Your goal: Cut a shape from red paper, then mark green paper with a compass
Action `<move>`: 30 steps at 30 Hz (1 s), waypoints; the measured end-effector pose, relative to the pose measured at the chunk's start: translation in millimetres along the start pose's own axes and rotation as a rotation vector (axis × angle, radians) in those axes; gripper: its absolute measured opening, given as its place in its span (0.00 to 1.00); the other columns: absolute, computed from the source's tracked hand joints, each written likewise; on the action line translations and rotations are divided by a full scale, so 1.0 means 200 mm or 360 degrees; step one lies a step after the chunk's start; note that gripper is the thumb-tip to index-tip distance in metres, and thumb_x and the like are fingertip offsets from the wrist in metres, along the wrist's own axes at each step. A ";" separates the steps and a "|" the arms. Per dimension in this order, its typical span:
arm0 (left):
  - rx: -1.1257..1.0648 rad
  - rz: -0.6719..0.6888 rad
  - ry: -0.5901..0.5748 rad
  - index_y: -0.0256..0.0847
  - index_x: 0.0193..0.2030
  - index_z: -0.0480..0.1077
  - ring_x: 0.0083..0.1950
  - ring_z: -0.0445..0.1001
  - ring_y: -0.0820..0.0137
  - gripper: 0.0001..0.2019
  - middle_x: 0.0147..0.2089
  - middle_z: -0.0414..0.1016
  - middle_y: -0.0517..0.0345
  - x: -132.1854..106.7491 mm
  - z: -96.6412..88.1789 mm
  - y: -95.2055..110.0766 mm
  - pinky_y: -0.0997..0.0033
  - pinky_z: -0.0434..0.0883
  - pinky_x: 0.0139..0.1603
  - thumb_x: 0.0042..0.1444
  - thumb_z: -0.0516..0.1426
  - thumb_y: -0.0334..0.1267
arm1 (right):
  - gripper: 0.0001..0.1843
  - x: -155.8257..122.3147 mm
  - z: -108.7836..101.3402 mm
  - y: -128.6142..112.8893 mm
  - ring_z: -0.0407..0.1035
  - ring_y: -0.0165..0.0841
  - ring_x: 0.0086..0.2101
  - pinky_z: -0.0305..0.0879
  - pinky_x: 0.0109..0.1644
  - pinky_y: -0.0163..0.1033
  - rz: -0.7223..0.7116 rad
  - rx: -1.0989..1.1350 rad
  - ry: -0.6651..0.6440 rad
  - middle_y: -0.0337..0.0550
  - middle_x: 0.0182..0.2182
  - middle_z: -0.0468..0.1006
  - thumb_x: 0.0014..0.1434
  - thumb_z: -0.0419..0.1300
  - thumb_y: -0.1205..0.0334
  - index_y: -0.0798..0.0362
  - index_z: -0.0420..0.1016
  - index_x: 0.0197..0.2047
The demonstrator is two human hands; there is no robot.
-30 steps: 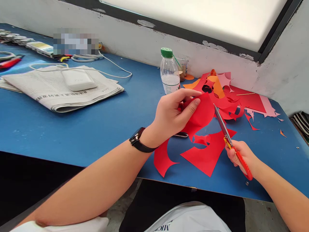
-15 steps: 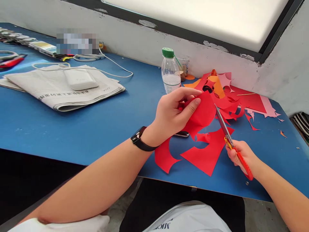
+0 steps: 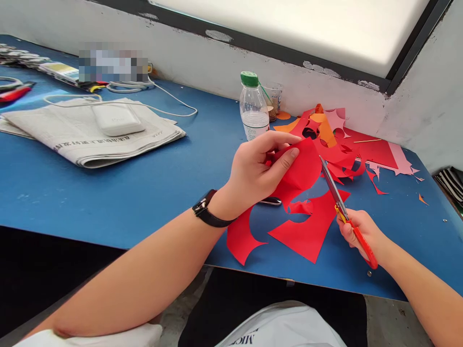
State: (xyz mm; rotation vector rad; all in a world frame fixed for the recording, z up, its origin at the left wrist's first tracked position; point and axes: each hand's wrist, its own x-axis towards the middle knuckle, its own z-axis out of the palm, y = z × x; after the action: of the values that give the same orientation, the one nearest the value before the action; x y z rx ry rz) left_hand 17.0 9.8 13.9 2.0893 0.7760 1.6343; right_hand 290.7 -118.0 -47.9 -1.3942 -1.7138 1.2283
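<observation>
My left hand (image 3: 265,164) pinches a piece of red paper (image 3: 306,166) between thumb and fingers, above the table. Part of the sheet is hidden behind the hand. In my right hand (image 3: 361,233) is a pair of scissors (image 3: 334,188) with red and yellow handles, its blades pointing up and away from me. The blade tips sit right at the paper's right edge; whether they touch it I cannot tell. Beneath the hands lies a cut red paper scrap (image 3: 307,233), and a curved red strip (image 3: 244,238) shows under my left wrist.
A plastic bottle (image 3: 253,108) with a green cap stands behind my left hand. Red, orange and pink paper scraps (image 3: 376,149) are heaped at the back right. To the left, a white case (image 3: 117,119) rests on folded newspaper (image 3: 72,140), with a white cable (image 3: 173,99) near it.
Almost nothing differs. The view has shifted slightly, and the curved red strip under my left wrist sits a little lower and further left. Both hands keep their holds.
</observation>
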 end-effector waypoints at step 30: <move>0.0075 -0.0084 0.0031 0.45 0.53 0.83 0.34 0.77 0.67 0.11 0.36 0.82 0.56 0.01 0.00 -0.01 0.65 0.73 0.34 0.71 0.64 0.46 | 0.42 0.00 0.01 -0.02 0.50 0.29 0.26 0.53 0.24 0.36 0.0106 -0.0038 0.0038 0.32 0.26 0.57 0.62 0.53 0.12 0.47 0.62 0.33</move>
State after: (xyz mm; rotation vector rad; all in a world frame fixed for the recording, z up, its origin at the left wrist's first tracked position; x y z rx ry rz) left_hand 16.8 12.8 12.9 2.0696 0.8770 1.6256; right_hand 288.0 -118.2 -44.9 -1.4850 -1.6831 1.2260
